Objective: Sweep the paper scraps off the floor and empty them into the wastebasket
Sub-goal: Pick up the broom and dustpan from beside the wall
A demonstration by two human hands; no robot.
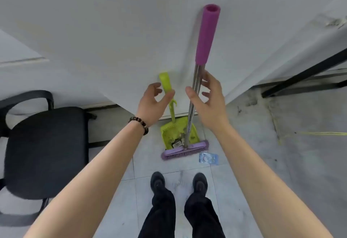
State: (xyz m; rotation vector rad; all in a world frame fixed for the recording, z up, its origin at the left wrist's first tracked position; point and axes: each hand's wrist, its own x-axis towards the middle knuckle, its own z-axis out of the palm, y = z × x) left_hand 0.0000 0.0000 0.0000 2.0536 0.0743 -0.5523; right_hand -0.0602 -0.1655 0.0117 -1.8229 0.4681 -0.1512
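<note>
Reaching, spread fingers of left hand (pixel 152 102) and right hand (pixel 208 96) flanking broom (pixel 195 91) (dustpan (pixel 176 134) contents indistinct).

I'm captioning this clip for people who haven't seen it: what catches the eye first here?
The broom with its purple grip stands against the white wall at centre, beside a lime-green dustpan. Both hands are open, reaching in: the left hand by the dustpan's handle, the right hand around the broom's metal pole. A black chair sits at left.

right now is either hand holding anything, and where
Neither has closed. The left hand is open around the green dustpan handle; the right hand is open around the broom's metal shaft, below the purple grip.
</note>
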